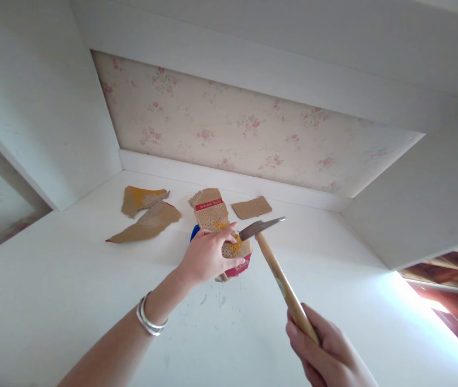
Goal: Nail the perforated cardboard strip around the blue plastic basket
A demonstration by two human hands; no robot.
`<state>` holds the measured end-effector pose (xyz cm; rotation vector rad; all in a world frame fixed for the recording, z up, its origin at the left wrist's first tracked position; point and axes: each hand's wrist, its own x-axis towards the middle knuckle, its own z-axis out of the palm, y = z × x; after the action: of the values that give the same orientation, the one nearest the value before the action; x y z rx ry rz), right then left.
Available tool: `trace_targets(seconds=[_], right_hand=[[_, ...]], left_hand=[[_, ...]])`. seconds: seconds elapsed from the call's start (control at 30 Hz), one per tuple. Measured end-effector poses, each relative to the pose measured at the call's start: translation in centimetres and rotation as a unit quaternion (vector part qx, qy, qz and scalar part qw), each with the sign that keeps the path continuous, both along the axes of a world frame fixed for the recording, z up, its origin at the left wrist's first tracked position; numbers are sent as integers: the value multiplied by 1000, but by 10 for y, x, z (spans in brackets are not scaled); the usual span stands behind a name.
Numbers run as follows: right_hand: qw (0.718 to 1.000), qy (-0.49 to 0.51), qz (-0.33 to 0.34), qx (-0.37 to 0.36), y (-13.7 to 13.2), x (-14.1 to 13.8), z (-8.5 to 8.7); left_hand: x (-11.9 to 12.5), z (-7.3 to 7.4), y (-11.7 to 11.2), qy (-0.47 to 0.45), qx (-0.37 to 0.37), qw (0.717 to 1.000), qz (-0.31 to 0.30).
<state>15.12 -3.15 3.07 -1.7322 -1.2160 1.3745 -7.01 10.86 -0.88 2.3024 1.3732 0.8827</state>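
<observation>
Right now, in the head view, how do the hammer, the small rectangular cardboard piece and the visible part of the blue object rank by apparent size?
1. Hammer
2. Rectangular cardboard piece
3. Blue object, only partly visible

White glare at right on the tabletop (410, 309)

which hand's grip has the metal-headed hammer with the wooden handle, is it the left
No, the right hand's grip holds the hammer, while the left hand's grip rests on brown, hole-dotted cardboard.
</observation>
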Motion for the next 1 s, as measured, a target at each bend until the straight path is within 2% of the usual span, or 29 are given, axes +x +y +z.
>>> trace_targets(seconds=[0.17, 0.3, 0.37, 0.47, 0.6, 0.7, 0.77, 0.83, 0.87, 0.9, 1.0], right_hand=[[992, 99, -29, 66, 21, 2, -13], [966, 201, -99, 126, 63, 0, -38], [944, 248, -151, 156, 85, 3, -53], [930, 269, -182, 171, 110, 16, -71], [920, 295, -196, 169, 125, 41, -86], [915, 309, -206, 158, 131, 52, -94], [915, 312, -210, 147, 136, 55, -98], [917, 311, -208, 139, 139, 56, -101], [919, 310, -204, 136, 140, 56, -102], [921, 307, -199, 134, 141, 56, -102], [928, 297, -183, 129, 140, 54, -100]], left_hand=[[-1, 4, -1, 20, -3, 1000, 15], [1, 7, -2, 28, -3, 999, 15], [2, 8, -2, 25, 5, 1000, 17], [0, 13, -4, -4, 10, 1000, 2], [-1, 34, 2, -28, 45, 998, -31], [12, 60, 23, 64, 76, 993, -69], [31, 74, 46, 172, 65, 977, -111], [54, 81, 70, 315, 18, 938, -142], [66, 82, 82, 402, -29, 901, -160], [78, 81, 93, 437, -56, 882, -170], [106, 69, 120, 498, -90, 845, -171]])
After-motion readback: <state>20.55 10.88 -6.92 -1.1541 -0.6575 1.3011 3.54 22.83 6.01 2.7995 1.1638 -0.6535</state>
